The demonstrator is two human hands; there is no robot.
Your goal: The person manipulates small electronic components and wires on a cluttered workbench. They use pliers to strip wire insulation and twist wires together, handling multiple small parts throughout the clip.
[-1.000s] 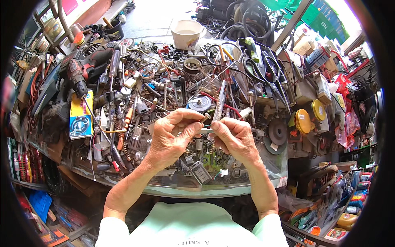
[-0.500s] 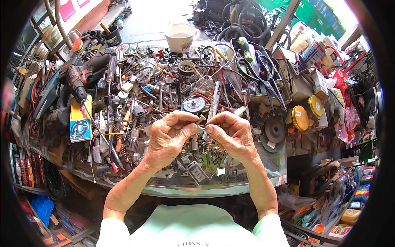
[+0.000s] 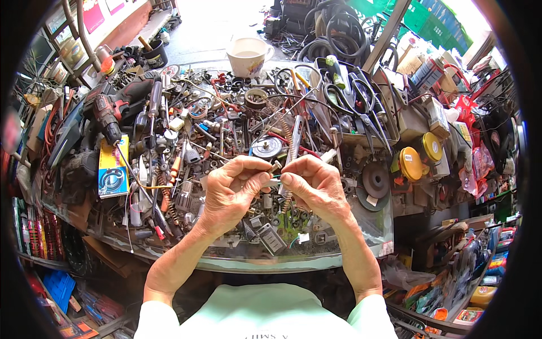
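Above the middle of the cluttered glass-topped table, my left hand [image 3: 230,189] is closed in a pinch. A small brass-coloured metal piece [image 3: 275,168] shows at its fingertips, with a pale sliver just below. My right hand [image 3: 317,183] faces it, thumb and forefinger pressed together at the same spot. Whatever sits between the right fingertips is too small to make out. Just beyond the hands lies a round grey disc [image 3: 266,146]. A long coil spring [image 3: 286,127] stretches beside a flat metal bar [image 3: 294,138].
A cordless drill [image 3: 107,113] lies at the left near a yellow-and-blue packet [image 3: 113,169]. At the back stands a white mug [image 3: 248,56]. Scissors [image 3: 361,107] rest in a metal tray [image 3: 389,127] on the right, near grinding discs [image 3: 375,179]. Loose small parts cover the tabletop.
The view has shifted slightly. Both hands stay in nearly the same place, and the small metal piece at the left fingertips has tilted a little.
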